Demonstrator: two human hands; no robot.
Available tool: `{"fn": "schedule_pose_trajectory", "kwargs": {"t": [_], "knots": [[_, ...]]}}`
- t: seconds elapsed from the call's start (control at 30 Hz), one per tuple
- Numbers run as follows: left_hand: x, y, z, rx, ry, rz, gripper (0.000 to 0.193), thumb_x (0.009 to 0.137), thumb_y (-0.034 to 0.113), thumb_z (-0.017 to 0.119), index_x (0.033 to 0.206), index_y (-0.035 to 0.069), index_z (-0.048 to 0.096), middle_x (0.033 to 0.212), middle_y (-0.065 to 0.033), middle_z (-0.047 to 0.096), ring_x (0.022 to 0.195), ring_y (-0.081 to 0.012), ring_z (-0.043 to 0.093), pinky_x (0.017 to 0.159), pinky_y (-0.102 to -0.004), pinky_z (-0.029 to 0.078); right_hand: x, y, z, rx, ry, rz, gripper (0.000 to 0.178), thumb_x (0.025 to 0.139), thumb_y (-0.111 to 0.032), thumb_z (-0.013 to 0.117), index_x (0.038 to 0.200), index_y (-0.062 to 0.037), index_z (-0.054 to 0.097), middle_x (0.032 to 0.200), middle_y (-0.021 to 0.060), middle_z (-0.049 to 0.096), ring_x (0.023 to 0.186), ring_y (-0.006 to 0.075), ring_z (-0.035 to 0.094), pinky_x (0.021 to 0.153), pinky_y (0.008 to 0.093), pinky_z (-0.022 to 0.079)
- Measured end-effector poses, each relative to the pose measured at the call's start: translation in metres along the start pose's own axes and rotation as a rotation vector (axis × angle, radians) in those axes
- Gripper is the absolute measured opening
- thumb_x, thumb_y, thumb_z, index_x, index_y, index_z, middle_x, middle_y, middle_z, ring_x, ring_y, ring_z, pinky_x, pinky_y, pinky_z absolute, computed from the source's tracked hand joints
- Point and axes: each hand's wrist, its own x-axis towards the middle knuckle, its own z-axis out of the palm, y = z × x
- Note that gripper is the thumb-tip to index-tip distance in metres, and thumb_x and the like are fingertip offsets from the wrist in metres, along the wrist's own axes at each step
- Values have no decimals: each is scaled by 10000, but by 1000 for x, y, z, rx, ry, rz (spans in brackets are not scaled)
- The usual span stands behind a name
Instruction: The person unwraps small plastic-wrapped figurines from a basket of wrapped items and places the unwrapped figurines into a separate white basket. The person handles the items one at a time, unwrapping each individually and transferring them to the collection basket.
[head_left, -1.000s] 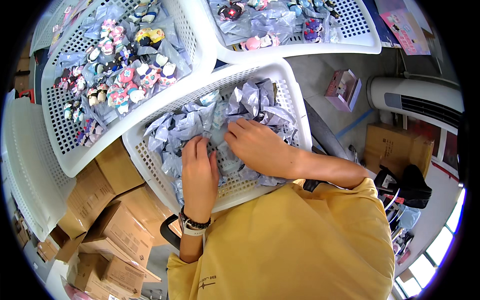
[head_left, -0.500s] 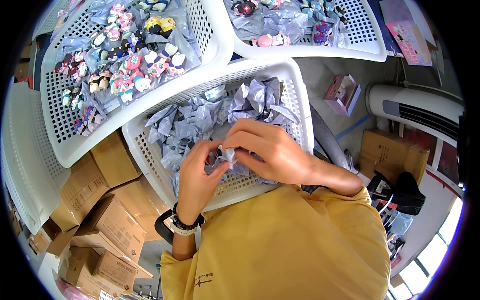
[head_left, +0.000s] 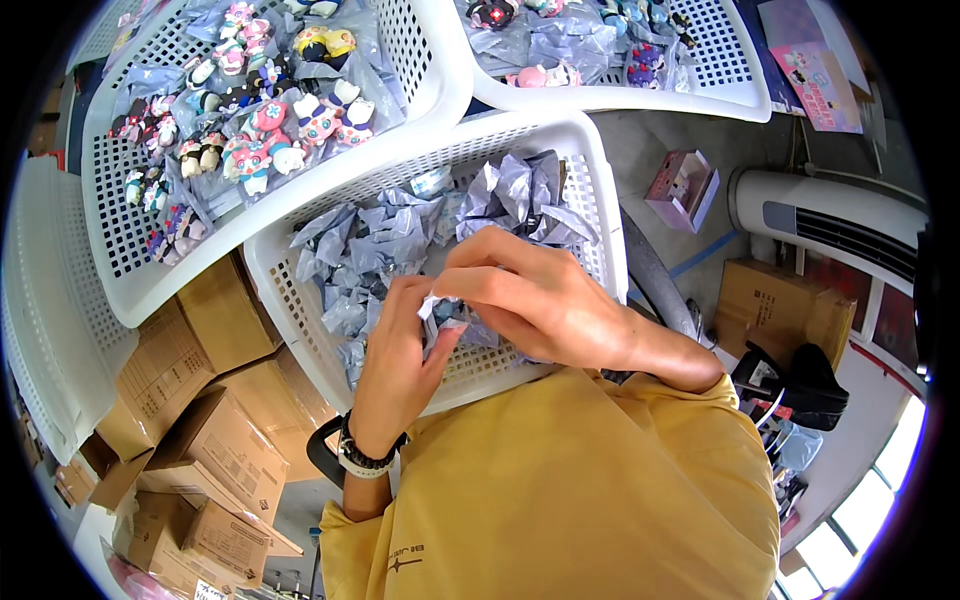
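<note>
White basket [head_left: 290,290]; crumpled packet [head_left: 437,312], axis unclear

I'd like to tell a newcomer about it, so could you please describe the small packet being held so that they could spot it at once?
Start at the white perforated basket nearest the person, filled with crumpled grey-blue wrappers. Above its near edge, the left hand and right hand meet. The small packet is pinched between their fingertips, the only wrapper lifted clear of the heap.

Left hand [head_left: 395,365] raised from lower left, wrist straight, banded with a dark bracelet, fingers curled inward. Right hand [head_left: 535,300] reaches across from the right, forearm bent at elbow, fingertips pinched against left fingertips, hands touching.
</note>
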Motion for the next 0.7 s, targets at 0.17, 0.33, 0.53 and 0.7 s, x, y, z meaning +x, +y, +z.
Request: {"fn": "schedule_pose_trajectory", "kwargs": {"t": [0.17,0.33,0.53,0.7], "knots": [[-4,6,8,-1,68,-88,433,952,18,756,1346,5,578,1089,-182,658,836,-392,671,757,-443,549,-1,0,2,-74,-17,9,376,885,108,741,1209,-69,673,1289,140,670,903,315,739,723,395,624],[-10,0,4,72,118,-107,502,917,22,780,1388,4,607,1106,-217,723,844,-368,719,726,-414,569,0,-1,2,-104,-10,55,284,928,33,770,1199,-40,724,1442,150,656,913,301,760,728,393,641],[-17,0,-2,113,202,-60,394,851,-71,727,1242,-26,734,1001,-217,780,866,-345,788,756,-376,603,3,-3,0,-4,-13,82,326,921,-116,830,1214,-34,711,1372,133,674,985,358,754,783,435,649],[-14,-1,0,26,243,-6,375,825,-116,672,1181,-44,764,930,-214,766,820,-322,775,728,-366,587,7,0,-1,34,-59,84,335,888,-134,867,1171,-44,710,1388,118,674,1054,339,739,822,427,639]]}}
